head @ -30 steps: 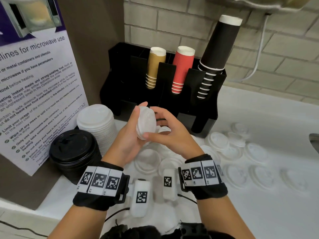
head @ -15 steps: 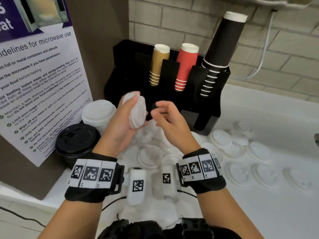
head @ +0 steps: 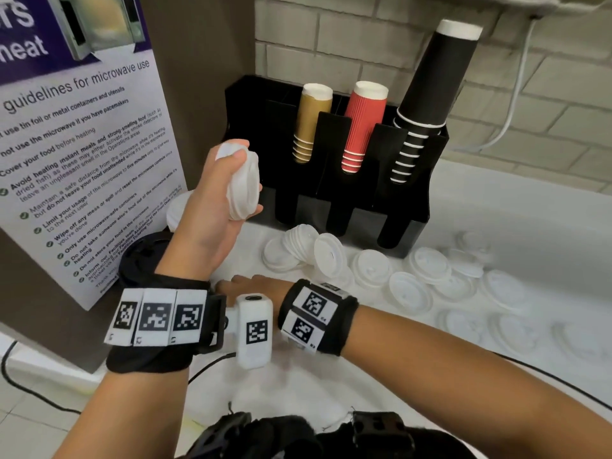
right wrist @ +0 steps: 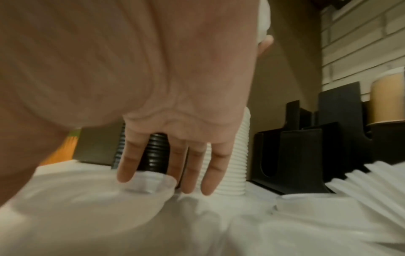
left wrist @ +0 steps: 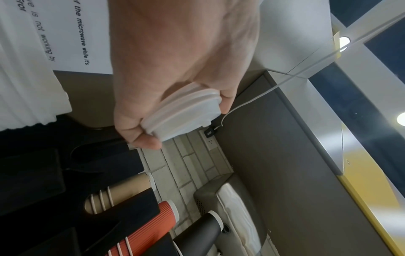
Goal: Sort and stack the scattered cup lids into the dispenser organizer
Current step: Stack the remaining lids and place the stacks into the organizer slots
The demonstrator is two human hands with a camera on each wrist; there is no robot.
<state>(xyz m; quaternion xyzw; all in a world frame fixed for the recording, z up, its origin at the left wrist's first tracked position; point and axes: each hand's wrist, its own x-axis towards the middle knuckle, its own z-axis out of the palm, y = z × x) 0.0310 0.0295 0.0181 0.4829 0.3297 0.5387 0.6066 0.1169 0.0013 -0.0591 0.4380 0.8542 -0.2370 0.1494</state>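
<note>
While left hand (head: 212, 207) grips lids (head: 241, 183), organizer (head: 334, 180) stands near.

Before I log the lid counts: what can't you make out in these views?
- White lids in the left hand: count unclear, edges nested, fingers cover part.
- Right hand: head view hides it behind the wrist camera; wrist view too blurred to show contact.
- Black lids: left forearm covers them.

An office break-room counter: a microwave guidelines poster (head: 76, 154) beside a black cup dispenser organizer (head: 334, 180).
</note>
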